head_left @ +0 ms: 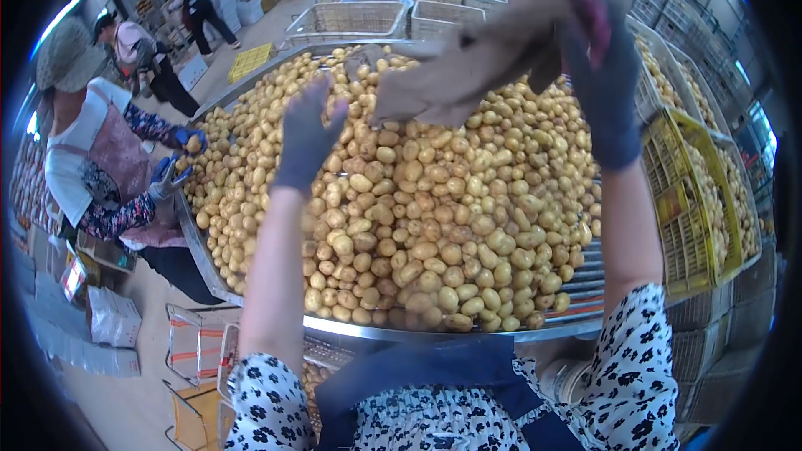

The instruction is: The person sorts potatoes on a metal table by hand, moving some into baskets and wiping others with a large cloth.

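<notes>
A heap of yellow-brown potatoes (434, 217) covers the wide metal sorting table in front of me. My right hand (601, 75), in a dark grey glove, is raised over the table's far right part. It grips a brown-grey cloth (451, 83) that hangs out leftward above the potatoes, blurred by motion. Over the left middle of the heap, my left hand (309, 134) reaches forward in a grey glove, its thumb apart from the fingers and nothing in it. Another grey-brown scrap of cloth (364, 58) lies at the heap's far edge.
At the table's left side a co-worker (109, 159) in gloves holds a potato. Yellow crates (693, 200) with potatoes line the right side. Pale crates (347, 21) stand beyond the far edge. Metal rollers (581, 284) show at the near right. More people work farther back left.
</notes>
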Demonstrator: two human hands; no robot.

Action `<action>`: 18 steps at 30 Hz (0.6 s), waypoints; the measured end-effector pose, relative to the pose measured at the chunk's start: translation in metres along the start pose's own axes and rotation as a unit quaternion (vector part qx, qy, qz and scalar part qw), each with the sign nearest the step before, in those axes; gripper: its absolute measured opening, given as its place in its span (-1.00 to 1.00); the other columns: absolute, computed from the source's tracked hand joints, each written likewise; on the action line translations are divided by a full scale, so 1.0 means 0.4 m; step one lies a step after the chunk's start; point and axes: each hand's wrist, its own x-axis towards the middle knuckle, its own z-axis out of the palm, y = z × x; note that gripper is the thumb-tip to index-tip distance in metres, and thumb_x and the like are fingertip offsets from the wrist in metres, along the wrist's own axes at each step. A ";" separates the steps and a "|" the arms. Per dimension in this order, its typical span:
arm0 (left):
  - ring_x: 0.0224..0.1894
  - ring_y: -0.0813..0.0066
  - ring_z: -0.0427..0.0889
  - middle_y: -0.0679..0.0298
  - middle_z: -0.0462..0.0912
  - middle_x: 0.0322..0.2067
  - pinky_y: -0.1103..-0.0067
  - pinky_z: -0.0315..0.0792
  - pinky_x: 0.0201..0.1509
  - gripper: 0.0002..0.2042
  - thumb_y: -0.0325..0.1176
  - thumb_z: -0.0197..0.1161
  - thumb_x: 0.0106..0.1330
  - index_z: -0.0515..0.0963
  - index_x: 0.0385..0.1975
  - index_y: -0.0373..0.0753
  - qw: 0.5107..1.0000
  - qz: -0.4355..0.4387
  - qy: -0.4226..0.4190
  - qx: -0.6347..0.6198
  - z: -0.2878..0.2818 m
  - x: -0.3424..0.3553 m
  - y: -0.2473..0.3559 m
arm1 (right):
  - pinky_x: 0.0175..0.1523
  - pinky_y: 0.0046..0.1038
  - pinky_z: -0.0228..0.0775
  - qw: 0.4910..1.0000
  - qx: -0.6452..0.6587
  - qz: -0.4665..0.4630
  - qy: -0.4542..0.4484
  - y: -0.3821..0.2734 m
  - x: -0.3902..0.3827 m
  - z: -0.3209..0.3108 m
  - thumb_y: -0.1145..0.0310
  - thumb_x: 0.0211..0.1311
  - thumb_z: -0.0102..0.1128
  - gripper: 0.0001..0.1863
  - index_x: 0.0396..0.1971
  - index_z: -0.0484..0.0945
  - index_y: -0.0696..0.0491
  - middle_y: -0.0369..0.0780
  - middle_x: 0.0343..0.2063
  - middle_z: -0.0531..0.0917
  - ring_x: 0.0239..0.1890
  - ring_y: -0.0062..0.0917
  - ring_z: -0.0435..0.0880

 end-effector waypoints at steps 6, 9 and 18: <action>-0.19 0.29 0.60 0.12 0.60 -0.19 0.47 0.43 -0.07 -0.59 -0.12 0.18 0.22 0.48 0.00 -0.20 0.918 -0.201 -0.307 -0.153 0.183 -0.279 0.177 | -0.61 -0.33 0.30 0.833 -0.250 0.168 -0.464 -0.103 -0.588 -0.165 0.20 0.16 0.11 -0.79 -0.54 0.49 0.00 -0.21 -0.73 0.49 -0.71 -0.31 0.49; -0.18 0.30 0.60 0.06 0.61 -0.21 0.49 0.43 -0.06 -0.54 -0.08 0.19 0.20 0.47 0.00 -0.28 0.868 -0.240 -0.348 -0.259 0.286 -0.265 0.294 | -0.58 -0.35 0.33 0.873 -0.068 0.195 -0.442 -0.233 -0.735 -0.208 0.06 0.08 0.17 -0.67 -0.73 0.54 -0.06 -0.22 -0.75 0.54 -0.70 -0.36 0.54; -0.19 0.06 0.60 -0.03 0.62 -0.30 0.37 0.44 -0.14 -0.58 0.02 0.07 0.21 0.59 -0.34 -0.27 0.867 -0.163 -0.471 -0.003 0.544 -0.248 0.508 | -0.52 -0.36 0.30 0.882 -0.028 0.174 -0.436 -0.258 -0.687 -0.329 0.09 0.14 0.14 -0.75 -0.38 0.54 -0.04 -0.23 -0.71 0.50 -0.64 -0.38 0.53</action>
